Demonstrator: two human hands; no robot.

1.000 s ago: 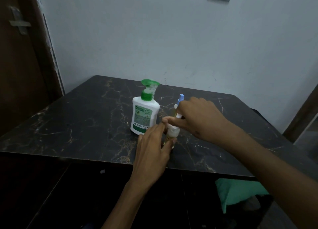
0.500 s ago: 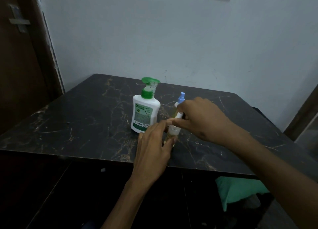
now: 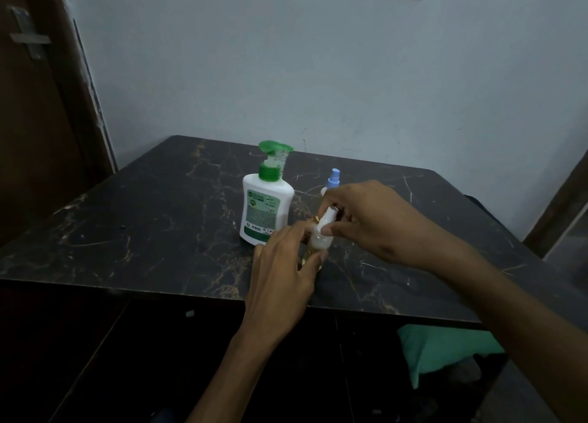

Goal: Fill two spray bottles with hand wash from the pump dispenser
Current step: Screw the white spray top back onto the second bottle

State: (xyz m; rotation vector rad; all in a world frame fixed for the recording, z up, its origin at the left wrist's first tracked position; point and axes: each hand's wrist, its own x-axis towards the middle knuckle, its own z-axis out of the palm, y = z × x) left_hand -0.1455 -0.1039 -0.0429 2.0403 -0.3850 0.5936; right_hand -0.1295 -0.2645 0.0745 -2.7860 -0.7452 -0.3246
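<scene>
While left hand (image 3: 280, 270) grips spray bottle (image 3: 319, 239) | right hand (image 3: 369, 219) pinches its top

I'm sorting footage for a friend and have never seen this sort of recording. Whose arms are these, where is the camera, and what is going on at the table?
There is no machine here. A person wears a camera on the head, looking forward and down, so the two bare arms reaching in from below are that person's own.

On the dark marble-patterned table stands a white hand wash pump dispenser with a green pump. Right of it, partly hidden behind the right hand, is a small spray bottle with a blue top.

The left hand grips the body of a second, clear spray bottle standing on the table. The right hand pinches its white sprayer top, which sits tilted on the neck. Whether the top is going on or coming off cannot be told from this picture.
</scene>
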